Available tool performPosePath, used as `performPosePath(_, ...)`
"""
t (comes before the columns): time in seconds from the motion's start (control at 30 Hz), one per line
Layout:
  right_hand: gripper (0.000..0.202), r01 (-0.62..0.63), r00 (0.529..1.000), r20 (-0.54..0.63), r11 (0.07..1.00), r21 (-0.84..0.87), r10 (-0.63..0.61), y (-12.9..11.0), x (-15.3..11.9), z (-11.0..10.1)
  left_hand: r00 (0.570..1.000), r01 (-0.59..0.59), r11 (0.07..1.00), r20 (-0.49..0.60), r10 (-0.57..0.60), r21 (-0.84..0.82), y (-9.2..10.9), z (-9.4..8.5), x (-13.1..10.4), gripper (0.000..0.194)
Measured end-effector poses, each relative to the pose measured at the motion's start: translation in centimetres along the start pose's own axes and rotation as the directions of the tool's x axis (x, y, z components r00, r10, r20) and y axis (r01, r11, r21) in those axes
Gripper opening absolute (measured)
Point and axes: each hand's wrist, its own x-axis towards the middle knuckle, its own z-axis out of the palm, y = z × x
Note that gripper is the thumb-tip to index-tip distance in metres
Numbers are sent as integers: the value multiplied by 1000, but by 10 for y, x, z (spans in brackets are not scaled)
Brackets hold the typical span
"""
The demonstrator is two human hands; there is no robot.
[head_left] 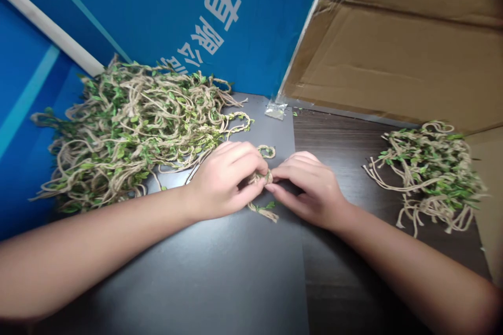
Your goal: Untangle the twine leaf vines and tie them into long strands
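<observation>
Between my two hands is a braided twine cord with green leaves (262, 211), partly hidden by my fingers. My left hand (230, 180) is closed around its bunched middle, with a small loop sticking out above and a frayed, leafy end hanging below. At the right side of the bunch, my right hand (308, 188) pinches the twine between thumb and fingers. Both hands are just above the grey mat. Close by on the left lies a large tangled heap of similar leafy twine cords (145, 125), reaching nearly to my left hand.
A smaller pile of leafy twine cords (436, 172) sits at the right on the dark wood surface (334, 282). The grey mat (220, 277) covers the left part. Behind stand a blue printed panel (267, 26) and cardboard (401, 57). A small clear packet (275, 110) lies at their corner.
</observation>
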Motion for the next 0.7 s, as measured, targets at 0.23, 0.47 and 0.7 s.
performPosePath(0.23, 2, -70, 991, -107, 993, 98, 80, 0, 4, -2, 999, -32, 996, -38, 35, 85, 3, 0, -1, 12)
performPosePath(0.47, 4, -185, 981, 1, 923, 338, 196, -3, 6, -6, 999, -33, 989, -11, 35, 142, 0, 2, -1, 16)
performPosePath(0.7, 2, -210, 976, 32, 888, 408, 216, -2, 9, -7, 998, -31, 994, -51, 37, 102, 2, 1, 0, 1)
